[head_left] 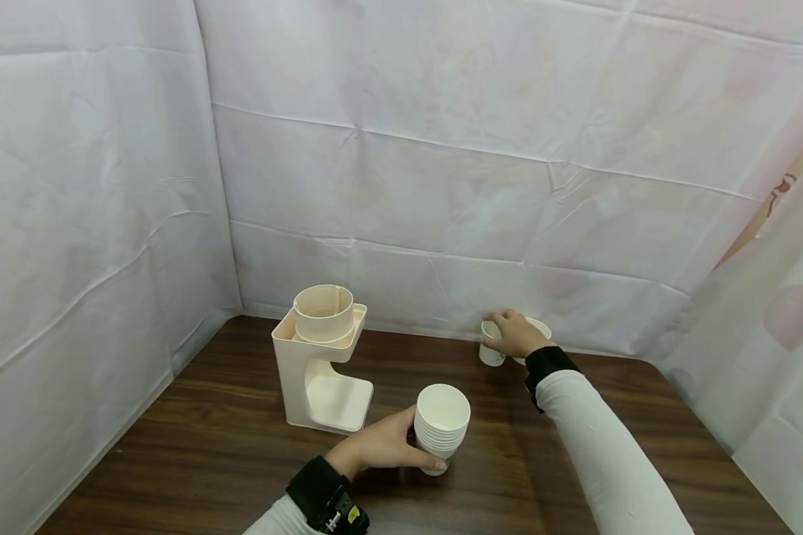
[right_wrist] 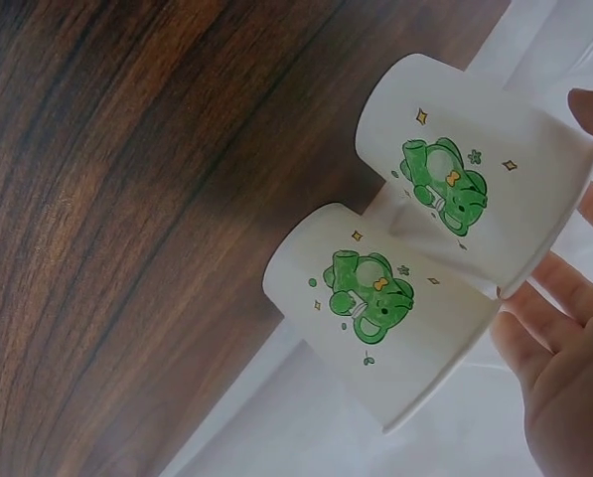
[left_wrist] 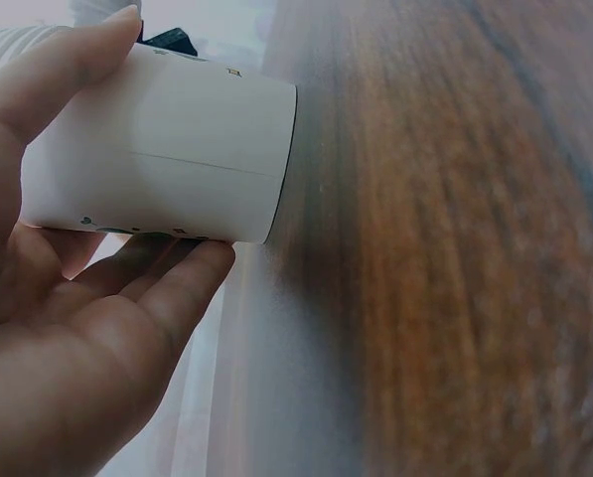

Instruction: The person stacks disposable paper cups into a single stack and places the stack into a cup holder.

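Observation:
At the front middle of the table, my left hand [head_left: 391, 446] grips an upright stack of white paper cups [head_left: 443, 416], thumb on one side and fingers on the other. In the left wrist view the lowest cup [left_wrist: 167, 149] stands close to the wood. At the back, my right hand [head_left: 515, 334] holds a single paper cup [head_left: 491, 357] near its rim, with the thumb and fingers on opposite sides. A second paper cup [right_wrist: 366, 308] stands right beside it, rims nearly meeting. Both cups bear a green cartoon animal, and both are upright on the table.
A cream plastic stand [head_left: 294, 379] with a round open holder [head_left: 324, 316] on top is left of the cup stack. White cloth [head_left: 408, 186] hangs behind the dark wooden table [head_left: 194, 446] and along its sides.

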Tool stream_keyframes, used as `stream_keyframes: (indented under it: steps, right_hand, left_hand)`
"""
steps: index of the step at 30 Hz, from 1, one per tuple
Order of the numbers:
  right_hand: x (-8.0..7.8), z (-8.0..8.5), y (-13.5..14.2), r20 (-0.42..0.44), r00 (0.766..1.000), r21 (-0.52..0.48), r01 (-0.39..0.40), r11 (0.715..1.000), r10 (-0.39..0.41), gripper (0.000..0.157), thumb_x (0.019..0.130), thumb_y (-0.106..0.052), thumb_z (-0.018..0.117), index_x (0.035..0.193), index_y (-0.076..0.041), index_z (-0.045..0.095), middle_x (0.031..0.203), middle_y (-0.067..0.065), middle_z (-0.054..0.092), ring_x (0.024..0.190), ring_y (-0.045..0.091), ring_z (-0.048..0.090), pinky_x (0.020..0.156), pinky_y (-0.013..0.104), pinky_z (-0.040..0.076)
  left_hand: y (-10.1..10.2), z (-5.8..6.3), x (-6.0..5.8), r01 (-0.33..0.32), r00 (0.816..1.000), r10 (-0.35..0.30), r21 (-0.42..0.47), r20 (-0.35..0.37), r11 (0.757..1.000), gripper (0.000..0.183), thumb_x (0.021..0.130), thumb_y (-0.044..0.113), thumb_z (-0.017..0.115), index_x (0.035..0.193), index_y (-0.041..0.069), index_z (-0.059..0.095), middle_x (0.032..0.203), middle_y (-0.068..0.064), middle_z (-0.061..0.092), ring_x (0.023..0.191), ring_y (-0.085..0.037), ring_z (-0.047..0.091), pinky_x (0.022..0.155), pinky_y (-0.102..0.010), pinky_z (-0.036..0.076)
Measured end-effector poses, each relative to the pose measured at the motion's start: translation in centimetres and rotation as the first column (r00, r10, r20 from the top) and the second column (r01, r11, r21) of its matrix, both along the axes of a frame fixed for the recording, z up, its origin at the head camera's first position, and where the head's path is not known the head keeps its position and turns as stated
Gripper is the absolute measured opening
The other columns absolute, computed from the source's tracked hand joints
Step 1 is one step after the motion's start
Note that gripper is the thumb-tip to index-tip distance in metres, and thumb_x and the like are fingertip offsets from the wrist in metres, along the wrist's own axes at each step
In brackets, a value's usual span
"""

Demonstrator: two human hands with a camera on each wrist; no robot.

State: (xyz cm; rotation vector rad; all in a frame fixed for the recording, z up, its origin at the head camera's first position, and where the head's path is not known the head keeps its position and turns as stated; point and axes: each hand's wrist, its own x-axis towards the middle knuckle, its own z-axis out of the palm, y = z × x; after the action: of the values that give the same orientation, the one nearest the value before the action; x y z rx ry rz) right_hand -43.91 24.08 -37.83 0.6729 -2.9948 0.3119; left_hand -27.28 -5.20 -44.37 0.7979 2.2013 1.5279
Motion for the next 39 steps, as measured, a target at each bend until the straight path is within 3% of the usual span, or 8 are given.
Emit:
stream_keyframes:
  steps: [12,24,33,39]
  right_hand:
    - [0.3,1.0,-0.7,0.07,0.997,0.013,-0.014,1.0,0.013,0.054,0.098,-0.03,0.064,0.142,-0.001,0.053,0.139,0.032,0.048,0.129,0.049,0.045,0.102,0.059,0.04]
    - [0.4,2.0,-1.3,0.112,0.991,0.053,-0.079,0.995,0.072,0.05,0.094,-0.028,0.072,0.136,-0.004,0.061,0.135,0.025,0.057,0.128,0.045,0.048,0.105,0.054,0.039]
    - [0.6,2.1,-1.7,0.104,0.992,0.087,-0.087,0.992,0.078,0.05,0.091,-0.032,0.074,0.133,-0.006,0.064,0.13,0.024,0.06,0.123,0.042,0.053,0.102,0.052,0.042]
    - [0.7,2.4,-2.1,0.132,0.988,0.101,-0.09,0.991,0.076,0.05,0.089,-0.031,0.076,0.134,-0.01,0.065,0.121,0.024,0.063,0.112,0.037,0.058,0.093,0.047,0.048]
  left_hand:
    - [-0.1,0.1,0.0,-0.016,1.0,0.016,-0.02,-0.009,1.0,0.079,0.078,0.025,0.088,0.145,0.022,0.045,0.123,0.015,0.062,0.123,-0.011,0.053,0.109,-0.045,0.033]
    - [0.0,0.1,-0.3,-0.016,1.0,0.015,-0.034,-0.01,0.999,0.083,0.079,0.026,0.088,0.147,0.02,0.042,0.125,0.015,0.061,0.124,-0.012,0.053,0.11,-0.047,0.032]
    - [0.1,0.2,-0.2,-0.006,1.0,0.006,-0.021,-0.013,1.0,0.081,0.079,0.025,0.087,0.147,0.02,0.043,0.124,0.015,0.061,0.123,-0.011,0.053,0.109,-0.045,0.033]
    - [0.1,0.2,-0.3,-0.012,1.0,0.012,-0.024,-0.017,1.0,0.081,0.079,0.025,0.088,0.146,0.02,0.043,0.123,0.014,0.061,0.122,-0.011,0.054,0.108,-0.044,0.034]
